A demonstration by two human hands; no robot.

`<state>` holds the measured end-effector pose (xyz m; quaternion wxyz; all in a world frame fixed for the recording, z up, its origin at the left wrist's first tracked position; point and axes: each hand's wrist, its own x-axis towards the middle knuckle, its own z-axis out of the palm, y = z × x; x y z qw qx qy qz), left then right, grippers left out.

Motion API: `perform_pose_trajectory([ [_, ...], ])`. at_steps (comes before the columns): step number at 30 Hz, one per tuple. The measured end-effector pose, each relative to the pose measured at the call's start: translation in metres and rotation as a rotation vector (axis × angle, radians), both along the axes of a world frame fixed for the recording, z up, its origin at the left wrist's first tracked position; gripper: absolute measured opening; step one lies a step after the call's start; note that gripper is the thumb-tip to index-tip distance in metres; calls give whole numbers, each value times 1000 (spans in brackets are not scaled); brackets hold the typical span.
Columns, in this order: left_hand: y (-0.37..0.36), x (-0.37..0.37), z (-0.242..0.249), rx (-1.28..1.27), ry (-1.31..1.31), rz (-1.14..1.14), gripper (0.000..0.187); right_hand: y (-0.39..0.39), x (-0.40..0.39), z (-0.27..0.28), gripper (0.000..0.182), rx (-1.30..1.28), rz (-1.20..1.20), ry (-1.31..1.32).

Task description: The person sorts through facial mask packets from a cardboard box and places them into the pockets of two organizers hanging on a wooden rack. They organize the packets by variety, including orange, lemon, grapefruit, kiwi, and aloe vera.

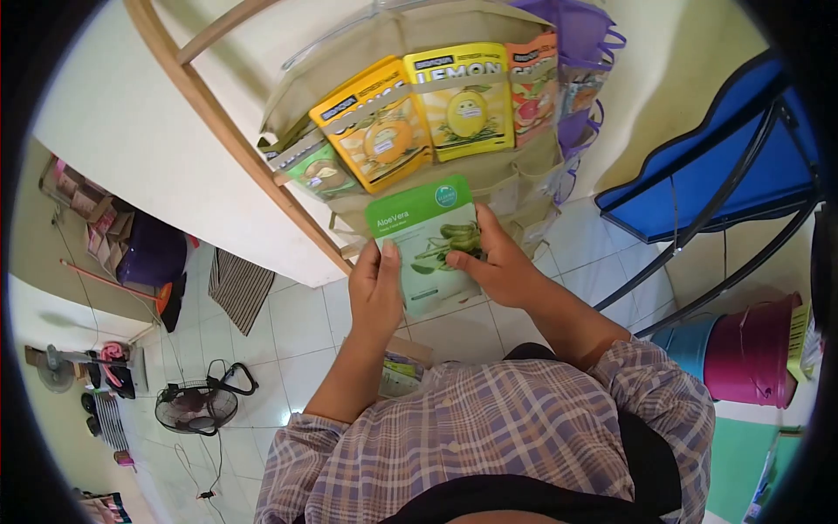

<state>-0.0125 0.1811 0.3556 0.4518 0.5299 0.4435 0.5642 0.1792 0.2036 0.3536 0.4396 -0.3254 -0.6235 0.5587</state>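
Between my two hands is a green and white aloe vera face mask packet (429,234), its printed front facing me. My left hand (376,284) grips its lower left edge, thumb on the front. On the right edge my right hand (499,262) closes, its thumb lying over the printed aloe picture. Just beyond hangs a beige pocket organizer (358,52). In its pockets stand an orange mask packet (375,127), a yellow lemon mask packet (461,105), a pinkish packet (532,96) and a green packet (319,166) at the left.
A wooden frame (205,109) runs beside the organizer. Purple hanging pockets (580,39) are at its right. A blue panel with black metal bars (716,162) stands at right, above pink and blue buckets (751,358). A black fan (196,408) sits on the tiled floor at left.
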Motion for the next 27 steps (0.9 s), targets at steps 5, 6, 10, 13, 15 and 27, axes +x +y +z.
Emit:
perform_pose_trajectory([
  [5, 24, 31, 19, 94, 171, 185, 30, 11, 13, 15, 55, 46, -104, 16],
  [6, 26, 40, 23, 97, 171, 192, 30, 13, 17, 17, 50, -39, -111, 98],
  [10, 22, 28, 15, 189, 261, 331, 31, 18, 4, 9, 36, -18, -161, 97],
  [13, 35, 23, 19, 154, 119, 259, 28, 23, 27, -4, 29, 61, -145, -142],
  [15, 38, -16, 27, 42, -11, 230, 24, 21, -3, -8, 27, 97, -119, -123],
  [27, 39, 44, 28, -207, -22, 202, 32, 30, 30, -8, 22, 115, -312, -13],
])
